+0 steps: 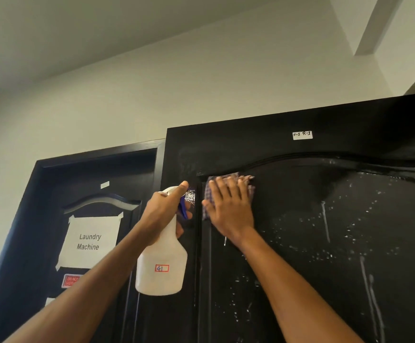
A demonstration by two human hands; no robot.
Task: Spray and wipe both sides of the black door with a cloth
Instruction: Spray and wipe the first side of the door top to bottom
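One cloth (228, 184) lies under the flat right hand (228, 206) on the black door (325, 219); left hand (163, 214) fingers grip one spray bottle (162, 266).

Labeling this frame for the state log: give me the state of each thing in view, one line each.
black door: wet, spray droplets and drips across the panel, partly wiped at top left.
cloth: pressed flat on the door under the right hand.
right hand: fingers straight, pressing the cloth.
spray bottle: upright, held off the door.
left hand: grips the bottle's neck, finger on the trigger.
Laundry Machine sign: taped to the other door.
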